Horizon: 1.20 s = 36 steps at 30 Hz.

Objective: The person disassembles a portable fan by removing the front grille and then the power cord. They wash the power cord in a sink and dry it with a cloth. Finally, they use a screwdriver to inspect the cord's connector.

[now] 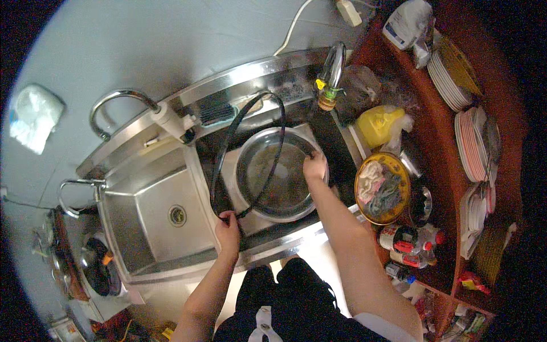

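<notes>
My left hand (227,234) grips the lower end of a thin black loop (222,166). The loop stands tilted over a round metal basin (243,201); whether it is a hose or a rim I cannot tell. Murky liquid (277,171) appears to fill part of the basin, which sits in the right-hand bowl of a stainless steel sink (143,226). At the basin's right rim, my right hand (315,166) has its fingers curled over the edge. A curved chrome faucet (335,64) with a yellow-and-green tie hangs above that rim.
Left of the basin, the other sink bowl has a drain (177,215). A second faucet (124,95) rises behind it. On the right stand a yellow bowl (404,164) with cloths, a yellow bag (378,124), several bottles (397,239) and stacked plates (446,81).
</notes>
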Available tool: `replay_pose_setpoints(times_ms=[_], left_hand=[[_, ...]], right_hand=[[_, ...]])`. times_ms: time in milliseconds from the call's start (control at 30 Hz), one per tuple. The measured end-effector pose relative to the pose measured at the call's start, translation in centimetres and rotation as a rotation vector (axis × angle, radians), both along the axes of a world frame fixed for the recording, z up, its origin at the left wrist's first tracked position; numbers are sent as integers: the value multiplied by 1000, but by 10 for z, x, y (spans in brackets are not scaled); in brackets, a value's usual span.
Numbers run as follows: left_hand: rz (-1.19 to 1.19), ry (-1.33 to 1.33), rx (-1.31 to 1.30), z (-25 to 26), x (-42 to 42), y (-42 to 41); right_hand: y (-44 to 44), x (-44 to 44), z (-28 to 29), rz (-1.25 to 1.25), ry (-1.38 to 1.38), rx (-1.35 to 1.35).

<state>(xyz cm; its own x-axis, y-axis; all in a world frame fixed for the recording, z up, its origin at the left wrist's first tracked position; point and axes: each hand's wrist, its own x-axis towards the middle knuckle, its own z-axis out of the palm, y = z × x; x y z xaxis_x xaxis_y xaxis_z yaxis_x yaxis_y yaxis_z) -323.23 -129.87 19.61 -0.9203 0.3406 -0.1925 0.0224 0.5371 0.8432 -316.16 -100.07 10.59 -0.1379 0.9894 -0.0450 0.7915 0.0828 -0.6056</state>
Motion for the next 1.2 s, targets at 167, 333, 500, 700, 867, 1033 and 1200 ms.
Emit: replay_pose_setpoints(times_ms=[167, 333, 500, 700, 867, 1033, 1200], left_hand=[[-10, -225, 27, -59, -17, 22], [9, -367, 170, -103, -33, 29], [-21, -427, 218, -121, -39, 40], [25, -326, 389, -150, -44, 41], [12, -396, 116, -118, -51, 67], [14, -166, 108, -134, -64, 70], [60, -139, -19, -159, -68, 62]], right_hand=[[10, 20, -45, -497, -270, 25], [36, 43, -60, -603, -83, -534], [79, 65, -103, -425, -53, -734], [70, 78, -119, -618, 1332, -1055], [53, 86, -100, -770, 753, -703], [35, 65, -61, -654, -172, -50], [-7, 37, -7, -108, -288, 270]])
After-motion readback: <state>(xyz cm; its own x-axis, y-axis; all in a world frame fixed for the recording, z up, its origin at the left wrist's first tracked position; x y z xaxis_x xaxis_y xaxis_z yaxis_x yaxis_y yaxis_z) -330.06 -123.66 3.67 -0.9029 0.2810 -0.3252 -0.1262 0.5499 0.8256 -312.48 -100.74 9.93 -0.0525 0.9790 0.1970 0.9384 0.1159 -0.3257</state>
